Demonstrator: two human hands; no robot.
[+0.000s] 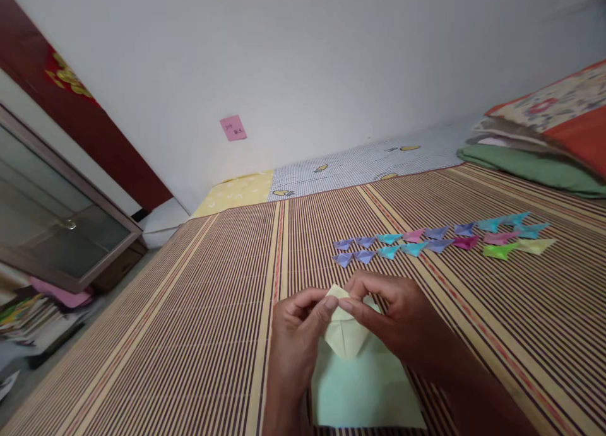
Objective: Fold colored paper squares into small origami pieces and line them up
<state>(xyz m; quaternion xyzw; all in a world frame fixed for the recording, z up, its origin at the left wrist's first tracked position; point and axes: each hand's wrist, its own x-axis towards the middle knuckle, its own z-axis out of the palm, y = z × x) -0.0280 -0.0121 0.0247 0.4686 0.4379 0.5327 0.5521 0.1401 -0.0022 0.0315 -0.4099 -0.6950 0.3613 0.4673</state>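
Observation:
Between my two hands is a pale yellow sheet of origami paper (345, 338), partly folded, with a pointed top, a crease down its middle and a tapered lower end. My left hand (299, 335) pinches its left edge between thumb and fingers. From the other side my right hand (395, 313) grips it near the top, the thumb lying across the front. Both thumb tips almost meet just under the point. Beneath the hands a light green sheet (367, 392) lies flat on the striped mat (227, 310).
Two rows of small folded paper boats (438, 245) in several colours stand beyond my right hand. Folded bedding (534, 161) is stacked at the far right. A pink note (233, 128) sticks to the wall. At the left, past the mat's edge, is a glass-fronted cabinet (61, 202).

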